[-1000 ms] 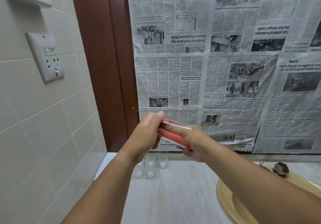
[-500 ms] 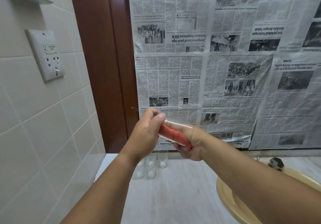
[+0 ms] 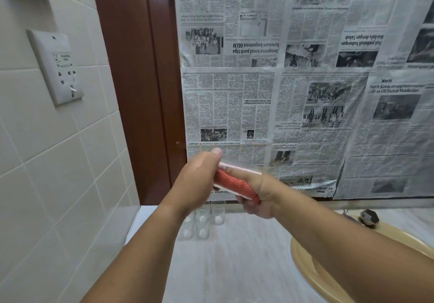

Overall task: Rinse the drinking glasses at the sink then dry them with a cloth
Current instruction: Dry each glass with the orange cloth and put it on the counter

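Observation:
A clear drinking glass point(image 3: 244, 168) is held sideways in the air above the counter. My left hand point(image 3: 199, 178) grips its closed end. A red cloth point(image 3: 232, 185) is stuffed inside the glass, and my right hand point(image 3: 260, 199) holds the cloth at the glass mouth, with fingers reaching in along it. Several more clear glasses point(image 3: 203, 222) stand upright on the pale counter point(image 3: 234, 267) just below my hands, near the back left corner.
A tan sink basin point(image 3: 303, 260) lies at the right, with a dark tap knob point(image 3: 370, 218) behind it. Newspaper sheets point(image 3: 305, 91) cover the wall ahead. A brown wooden frame point(image 3: 141, 91) and a tiled wall with a socket point(image 3: 58, 67) stand left.
Both hands keep hold of the glass and the cloth, staying at about the same spot above the counter. The view has shifted slightly.

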The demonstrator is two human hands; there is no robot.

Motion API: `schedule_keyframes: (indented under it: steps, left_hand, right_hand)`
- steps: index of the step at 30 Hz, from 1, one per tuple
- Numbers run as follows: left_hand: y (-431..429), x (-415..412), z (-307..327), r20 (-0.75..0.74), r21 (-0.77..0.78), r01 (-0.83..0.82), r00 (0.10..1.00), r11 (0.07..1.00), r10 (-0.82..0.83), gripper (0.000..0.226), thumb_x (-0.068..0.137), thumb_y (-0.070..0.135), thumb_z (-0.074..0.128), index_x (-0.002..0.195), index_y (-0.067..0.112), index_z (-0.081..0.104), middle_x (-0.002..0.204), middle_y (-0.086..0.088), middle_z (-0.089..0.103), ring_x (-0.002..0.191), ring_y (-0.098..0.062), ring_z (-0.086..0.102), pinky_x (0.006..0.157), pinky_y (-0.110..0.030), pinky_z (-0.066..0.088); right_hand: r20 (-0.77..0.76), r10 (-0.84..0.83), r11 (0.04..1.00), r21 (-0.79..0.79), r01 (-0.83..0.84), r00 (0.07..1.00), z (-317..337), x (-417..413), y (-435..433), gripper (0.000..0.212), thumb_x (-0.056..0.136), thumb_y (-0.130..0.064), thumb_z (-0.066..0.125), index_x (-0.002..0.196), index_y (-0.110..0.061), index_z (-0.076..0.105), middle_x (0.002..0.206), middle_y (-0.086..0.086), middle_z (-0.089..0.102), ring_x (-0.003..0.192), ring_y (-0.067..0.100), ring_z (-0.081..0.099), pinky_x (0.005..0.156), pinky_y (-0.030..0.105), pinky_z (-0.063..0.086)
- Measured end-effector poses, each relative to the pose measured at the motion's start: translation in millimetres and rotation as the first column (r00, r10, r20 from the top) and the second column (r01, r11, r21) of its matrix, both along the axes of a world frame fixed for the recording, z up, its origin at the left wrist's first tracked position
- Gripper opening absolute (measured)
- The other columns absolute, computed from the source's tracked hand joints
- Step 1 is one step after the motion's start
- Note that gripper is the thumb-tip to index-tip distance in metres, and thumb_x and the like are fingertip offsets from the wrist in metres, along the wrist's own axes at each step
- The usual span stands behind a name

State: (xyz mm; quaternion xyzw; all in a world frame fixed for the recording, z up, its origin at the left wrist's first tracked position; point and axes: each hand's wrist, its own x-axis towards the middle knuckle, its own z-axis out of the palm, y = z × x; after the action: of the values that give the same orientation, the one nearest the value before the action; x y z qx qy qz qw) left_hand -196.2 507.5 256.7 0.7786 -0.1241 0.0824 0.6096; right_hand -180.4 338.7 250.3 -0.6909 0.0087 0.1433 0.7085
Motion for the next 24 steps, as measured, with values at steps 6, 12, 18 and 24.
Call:
schedule_keyframes:
  steps: [6, 12, 18, 24]
  left_hand:
    - [1.7, 1.3, 4.4, -0.411, -0.217, 0.101, 0.893, 0.971, -0.184, 0.053, 0.103, 0.061, 0.044, 0.093, 0.015, 0.067, 0.074, -0.008, 0.06, 0.054, -0.018, 0.053, 0.048, -0.026, 0.036]
    - [-10.0, 4.5, 2.6, -0.119, -0.083, -0.01, 0.993, 0.997, 0.0, 0.042, 0.1, 0.06, 0.045, 0.084, 0.022, 0.051, 0.068, 0.002, 0.05, 0.058, -0.019, 0.041, 0.058, -0.036, 0.034]
    - [-7.2, 5.6, -5.0, -0.164, -0.123, 0.081, 0.981, 0.989, -0.101, 0.037, 0.106, 0.055, 0.049, 0.096, 0.02, 0.059, 0.08, -0.003, 0.05, 0.061, -0.015, 0.045, 0.062, -0.035, 0.039]
    - [-11.6, 11.8, 0.9, -0.385, -0.189, 0.077, 0.911, 0.979, -0.146, 0.057, 0.102, 0.07, 0.048, 0.09, 0.017, 0.067, 0.064, -0.006, 0.06, 0.046, -0.013, 0.041, 0.043, -0.022, 0.026]
  right_hand:
    - [0.836, 0.188, 0.76, -0.456, 0.463, 0.515, -5.2, 17.6, -23.1, 0.069, 0.07, -0.073, 0.07, 0.063, -0.006, 0.056, 0.056, 0.001, 0.053, 0.052, 0.015, 0.042, 0.049, 0.033, 0.032]
    - [0.763, 0.118, 0.852, -0.407, 0.33, 0.636, -2.9, 23.1, -22.0, 0.051, 0.068, -0.064, 0.079, 0.068, -0.015, 0.066, 0.06, -0.002, 0.062, 0.054, 0.018, 0.058, 0.052, 0.031, 0.047]
    - [0.289, -0.006, 0.942, -0.318, 0.102, 0.957, -10.4, 17.5, -22.3, 0.029, 0.082, -0.041, 0.087, 0.081, -0.014, 0.076, 0.061, 0.002, 0.064, 0.052, 0.014, 0.052, 0.047, 0.025, 0.034]
    - [0.907, 0.365, 0.637, -0.409, 0.653, 0.212, 5.1, 23.1, -35.4, 0.059, 0.081, -0.072, 0.067, 0.062, -0.017, 0.055, 0.053, -0.006, 0.052, 0.048, 0.017, 0.044, 0.048, 0.03, 0.034]
